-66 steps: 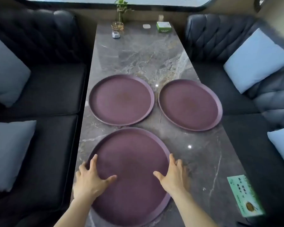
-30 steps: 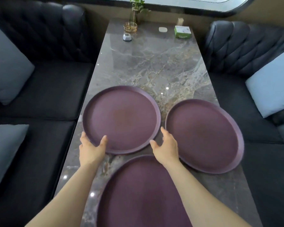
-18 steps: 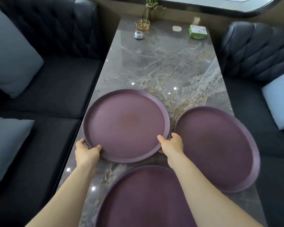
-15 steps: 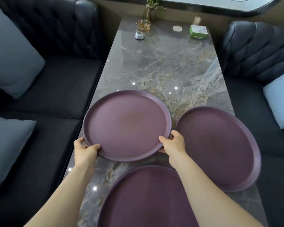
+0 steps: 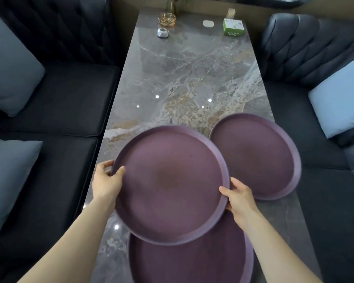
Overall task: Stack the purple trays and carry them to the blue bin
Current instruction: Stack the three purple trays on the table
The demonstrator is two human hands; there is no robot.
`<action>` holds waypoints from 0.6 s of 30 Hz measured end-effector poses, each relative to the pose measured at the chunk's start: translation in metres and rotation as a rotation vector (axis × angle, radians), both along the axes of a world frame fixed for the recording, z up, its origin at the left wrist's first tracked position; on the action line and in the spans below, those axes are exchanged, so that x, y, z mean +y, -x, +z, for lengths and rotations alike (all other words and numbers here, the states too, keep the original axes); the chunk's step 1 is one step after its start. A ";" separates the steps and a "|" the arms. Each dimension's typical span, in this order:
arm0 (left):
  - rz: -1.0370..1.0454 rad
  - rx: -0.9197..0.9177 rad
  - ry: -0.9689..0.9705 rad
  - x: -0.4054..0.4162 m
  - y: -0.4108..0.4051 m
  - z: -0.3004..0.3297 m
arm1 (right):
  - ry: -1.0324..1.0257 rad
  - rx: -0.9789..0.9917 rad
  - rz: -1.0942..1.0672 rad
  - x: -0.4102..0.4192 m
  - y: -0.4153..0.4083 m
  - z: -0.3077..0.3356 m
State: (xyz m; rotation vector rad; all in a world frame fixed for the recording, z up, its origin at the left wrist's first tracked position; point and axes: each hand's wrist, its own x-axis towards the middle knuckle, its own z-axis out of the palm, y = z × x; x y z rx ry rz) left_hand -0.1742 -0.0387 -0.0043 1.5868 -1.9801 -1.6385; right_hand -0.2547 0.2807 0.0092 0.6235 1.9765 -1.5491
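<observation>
Three round purple trays are on or over the grey marble table. I hold the lifted tray above the table, my left hand gripping its left rim and my right hand gripping its right rim. It overlaps the near tray, which lies flat below it at the table's front. The third tray rests flat to the right, partly covered by the lifted one. No blue bin is in view.
Dark padded benches flank the table, with pale blue cushions on the left bench and on the right bench. At the table's far end stand a glass dish, a small white object, a green box and a plant.
Both hands left the near tray, reached forward and gripped the far left tray's rim. That tray has since come up off the table and moved toward me, over the near tray.
</observation>
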 end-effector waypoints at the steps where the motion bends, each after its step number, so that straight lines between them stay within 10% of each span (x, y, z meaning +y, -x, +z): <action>1: -0.027 -0.036 0.018 0.005 -0.008 0.000 | -0.024 0.002 -0.007 0.008 -0.011 -0.002; 18: -0.425 -0.319 0.288 0.062 -0.124 -0.010 | -0.836 0.190 -0.043 0.072 -0.152 -0.021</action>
